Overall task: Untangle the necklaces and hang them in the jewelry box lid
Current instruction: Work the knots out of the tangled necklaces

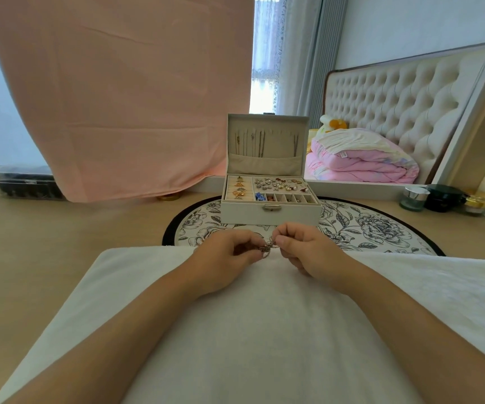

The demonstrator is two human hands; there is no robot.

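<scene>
A pink cloth (119, 97) hangs at the left, beside a bright window (264, 53) with grey drapes (317, 53). At the right are a cream tufted headboard (396, 97) and a folded pink quilt (361, 164). Jars (413, 198) sit near the right edge of the wooden bench (60, 228).

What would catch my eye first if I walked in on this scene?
Probably the left hand and right hand, meeting low in the centre over a white towel, both pinching a small tangle of necklaces. Just beyond them an open jewelry box stands on a round floral mat, with thin chains hanging in its lid. A large pink cloth fills the upper left.
</scene>
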